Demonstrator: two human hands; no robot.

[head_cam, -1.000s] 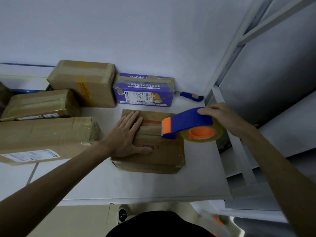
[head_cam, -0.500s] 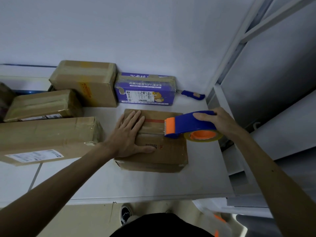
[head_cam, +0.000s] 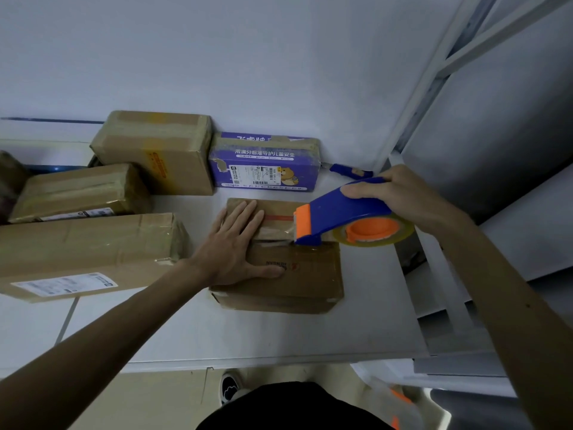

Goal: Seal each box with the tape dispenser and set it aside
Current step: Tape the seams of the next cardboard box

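Little has shifted: my right hand point(head_cam: 403, 200) grips the tape dispenser point(head_cam: 341, 212), now tilted up again on the box point(head_cam: 304, 274) seam. My left hand point(head_cam: 235, 246) presses flat, fingers spread. Sealing looks unfinished.

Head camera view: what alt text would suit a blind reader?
A left hand presses flat on a cardboard box while the right hand holds a blue tape dispenser against its top. Other boxes stand on the white table.

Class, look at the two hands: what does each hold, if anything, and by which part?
The right hand grips the tape dispenser by its blue handle. The left hand holds nothing; it presses flat on the box.
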